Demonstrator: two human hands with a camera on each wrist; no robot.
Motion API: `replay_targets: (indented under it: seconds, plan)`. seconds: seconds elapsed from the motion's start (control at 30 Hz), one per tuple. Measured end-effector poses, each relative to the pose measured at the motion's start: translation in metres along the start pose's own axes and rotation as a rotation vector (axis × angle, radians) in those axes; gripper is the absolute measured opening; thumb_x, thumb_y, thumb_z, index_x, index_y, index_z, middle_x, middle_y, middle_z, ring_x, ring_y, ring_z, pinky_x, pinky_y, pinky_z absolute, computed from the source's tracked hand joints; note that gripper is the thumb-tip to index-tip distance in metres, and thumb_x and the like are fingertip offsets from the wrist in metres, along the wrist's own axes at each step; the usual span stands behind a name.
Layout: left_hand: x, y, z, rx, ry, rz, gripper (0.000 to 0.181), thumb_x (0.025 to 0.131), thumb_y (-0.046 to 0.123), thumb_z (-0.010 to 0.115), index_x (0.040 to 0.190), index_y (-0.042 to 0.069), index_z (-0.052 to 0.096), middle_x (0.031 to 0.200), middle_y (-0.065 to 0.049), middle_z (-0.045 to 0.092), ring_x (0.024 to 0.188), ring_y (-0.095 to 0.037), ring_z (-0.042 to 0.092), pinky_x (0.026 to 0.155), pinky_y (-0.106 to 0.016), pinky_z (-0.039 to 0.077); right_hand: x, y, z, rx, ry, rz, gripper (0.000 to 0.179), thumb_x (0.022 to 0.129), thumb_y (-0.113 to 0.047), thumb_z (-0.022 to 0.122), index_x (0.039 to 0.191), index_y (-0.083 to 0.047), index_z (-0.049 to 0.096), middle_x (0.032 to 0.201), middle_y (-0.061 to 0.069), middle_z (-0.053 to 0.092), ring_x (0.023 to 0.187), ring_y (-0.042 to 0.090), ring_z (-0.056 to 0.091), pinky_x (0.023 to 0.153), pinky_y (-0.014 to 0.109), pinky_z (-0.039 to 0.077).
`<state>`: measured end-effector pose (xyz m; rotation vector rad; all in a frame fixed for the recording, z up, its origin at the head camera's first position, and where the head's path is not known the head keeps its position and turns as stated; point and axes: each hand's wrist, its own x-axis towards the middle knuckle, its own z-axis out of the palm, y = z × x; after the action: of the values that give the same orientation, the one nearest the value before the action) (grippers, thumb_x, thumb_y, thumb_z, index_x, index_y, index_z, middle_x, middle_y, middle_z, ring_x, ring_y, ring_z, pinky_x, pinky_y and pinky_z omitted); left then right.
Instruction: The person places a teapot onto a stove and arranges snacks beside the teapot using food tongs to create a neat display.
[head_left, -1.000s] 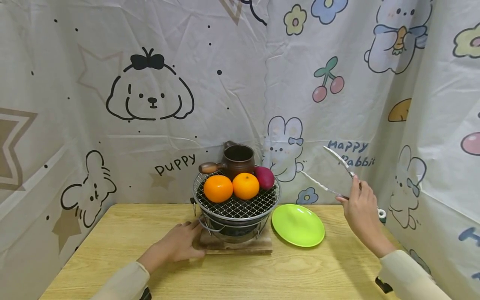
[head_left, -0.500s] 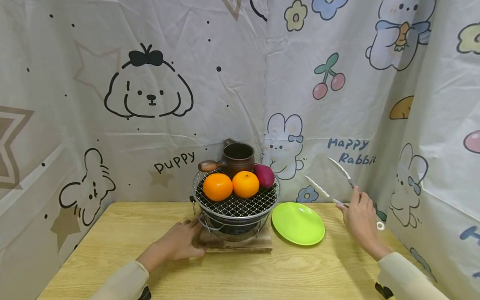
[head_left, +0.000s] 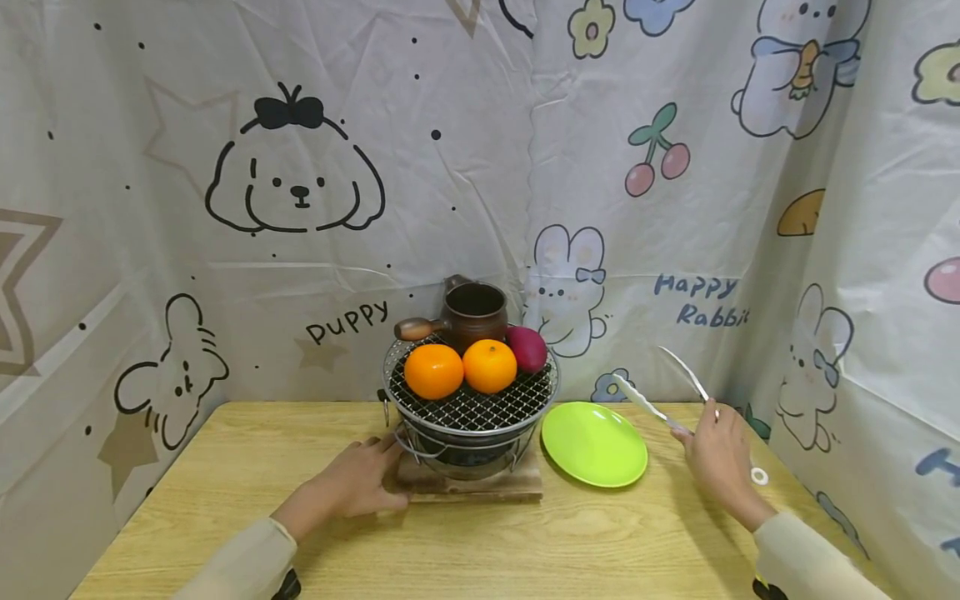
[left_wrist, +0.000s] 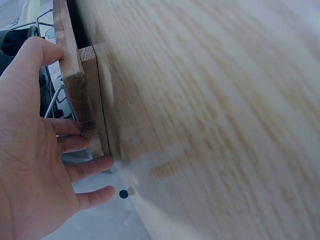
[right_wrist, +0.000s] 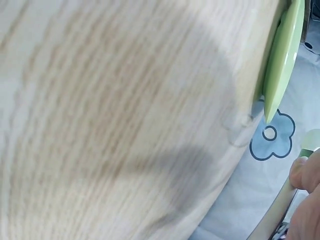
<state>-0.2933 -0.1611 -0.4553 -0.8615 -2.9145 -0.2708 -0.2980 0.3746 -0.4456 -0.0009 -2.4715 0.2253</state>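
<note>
My left hand (head_left: 358, 482) rests against the left front corner of a wooden board (head_left: 487, 487). In the left wrist view its fingers are extended and its thumb touches the board's edge. On that board stands a round tabletop grill (head_left: 468, 454) with a wire mesh top. Two orange fruits (head_left: 433, 372), a purple oval item (head_left: 527, 349) and a brown pot (head_left: 480, 315) with a wooden handle sit on the mesh. My right hand (head_left: 720, 457) holds tongs (head_left: 637, 397) by their middle, arms spread, white tips pointing left, nothing between them.
A bright green plate (head_left: 594, 444) lies on the wooden table (head_left: 480, 550) between the grill and my right hand. Printed curtains (head_left: 480, 150) hang behind the table and on both sides.
My right hand has come down a little, and the tongs' tips have dropped from the printed lettering toward the plate's height. The left hand keeps its place at the board.
</note>
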Motion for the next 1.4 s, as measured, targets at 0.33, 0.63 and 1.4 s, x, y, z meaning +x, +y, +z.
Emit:
replay_targets:
  seconds: [0.33,0.63,1.4]
  plan:
    - [0.000,-0.001,0.001,0.008,-0.006,-0.006,0.097,0.082,0.060,0.064,0.157,0.006,0.037,0.158,-0.018,0.044,0.129,-0.044,0.055,0.102,-0.062,0.047,-0.007,0.000,0.001,0.004,-0.160,0.104,0.069,0.094,-0.022,0.070,0.124,0.030,0.036,0.099,0.046,0.047,0.090,0.060,0.051,0.060,0.064,0.048]
    - [-0.001,0.000,-0.001,-0.013,-0.018,-0.008,0.098,0.082,0.061,0.065,0.158,0.006,0.036,0.159,-0.018,0.042,0.129,-0.044,0.055,0.103,-0.063,0.046,-0.009,-0.005,0.003,0.003,-0.274,0.188,0.059,0.096,-0.024,0.068,0.114,0.025,0.040,0.097,0.042,0.046,0.089,0.056,0.052,0.060,0.060,0.048]
    - [0.001,0.001,-0.003,-0.015,-0.035,-0.019,0.098,0.081,0.058,0.065,0.158,0.005,0.035,0.161,-0.018,0.040,0.131,-0.046,0.053,0.105,-0.063,0.045,-0.012,-0.013,0.011,-0.023,-0.377,0.259,0.063,0.100,-0.025,0.060,0.116,0.030,0.035,0.101,0.046,0.045,0.096,0.061,0.051,0.072,0.068,0.049]
